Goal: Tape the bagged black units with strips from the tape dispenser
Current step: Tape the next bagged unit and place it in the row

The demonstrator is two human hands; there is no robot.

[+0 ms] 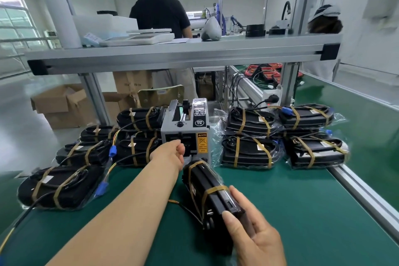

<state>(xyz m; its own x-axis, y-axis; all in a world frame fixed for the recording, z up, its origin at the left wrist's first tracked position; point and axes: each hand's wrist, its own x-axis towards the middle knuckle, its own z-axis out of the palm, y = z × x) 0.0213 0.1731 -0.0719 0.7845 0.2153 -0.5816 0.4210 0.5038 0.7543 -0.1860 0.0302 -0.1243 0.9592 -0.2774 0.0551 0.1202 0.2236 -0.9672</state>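
Observation:
A bagged black unit (207, 188) with two brown tape bands lies lengthwise on the green mat in front of me. My right hand (252, 233) grips its near end, thumb on top. My left hand (174, 151) reaches to the front slot of the grey tape dispenser (185, 127), fingers curled at the outlet; whether it holds a strip is hidden. Taped bagged units (60, 185) lie in a pile to the left, and more taped units (250, 153) are stacked to the right.
An aluminium shelf (172, 54) spans overhead with a scale and boxes. A conveyor rail (367, 196) runs along the right edge. A person in black stands behind the bench. Cardboard boxes (64, 106) sit on the floor at left.

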